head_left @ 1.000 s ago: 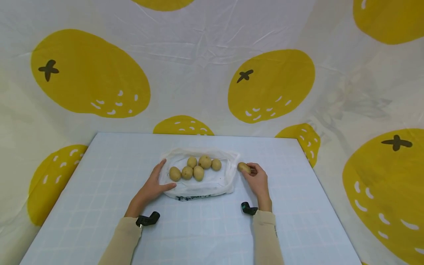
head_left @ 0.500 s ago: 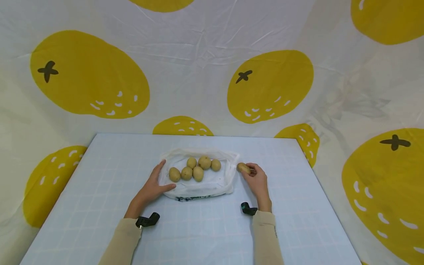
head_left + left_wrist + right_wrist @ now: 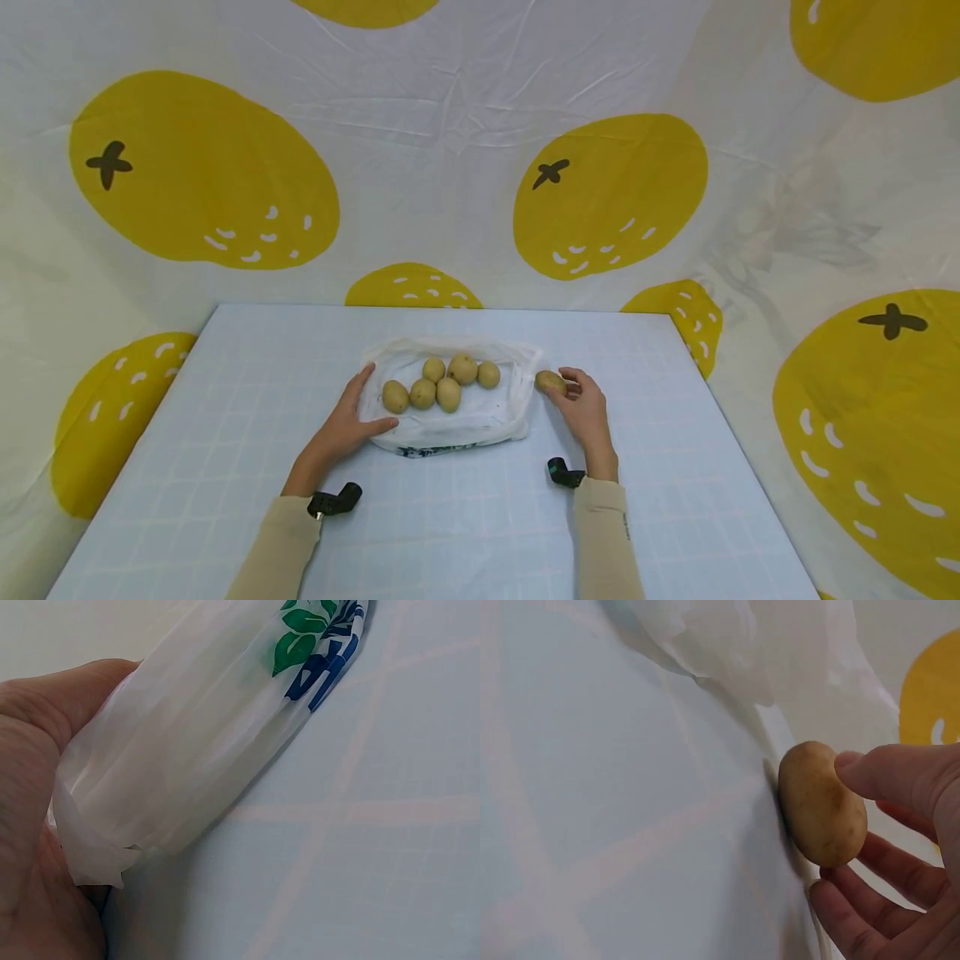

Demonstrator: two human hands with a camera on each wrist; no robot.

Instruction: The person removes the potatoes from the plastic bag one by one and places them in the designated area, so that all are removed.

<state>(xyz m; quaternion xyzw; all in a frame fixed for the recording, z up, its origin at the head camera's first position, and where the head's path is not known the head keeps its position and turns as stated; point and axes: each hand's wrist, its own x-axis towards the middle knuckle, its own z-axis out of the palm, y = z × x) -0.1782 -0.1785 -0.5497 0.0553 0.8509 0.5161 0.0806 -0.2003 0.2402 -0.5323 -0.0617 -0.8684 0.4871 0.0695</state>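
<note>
A white plastic bag (image 3: pixel 457 434) lies wide open on the table with its rim turned outward. Several potatoes (image 3: pixel 448 395) sit inside it, toward its left and middle. My left hand (image 3: pixel 341 425) rests against the bag's left end, thumb and fingers spread along the rim; its fingertips are out of sight in the left wrist view, where the thumb lies over the film (image 3: pixel 172 742). Just outside the bag's right end, my right hand (image 3: pixel 583 408) holds one oval potato (image 3: pixel 821 804) between thumb and fingers, low over the table.
A pale blue checked cloth covers the table (image 3: pixel 450 525). Behind it hangs a white curtain (image 3: pixel 450 192) printed with big yellow fruit. Green leaves and dark blue lettering (image 3: pixel 319 671) mark the bag's near side. A black wrist camera (image 3: pixel 335 498) sits on each arm.
The potato in my right hand has shifted very slightly left toward the bag. My left hand and the potatoes in the bag stay where they were.
</note>
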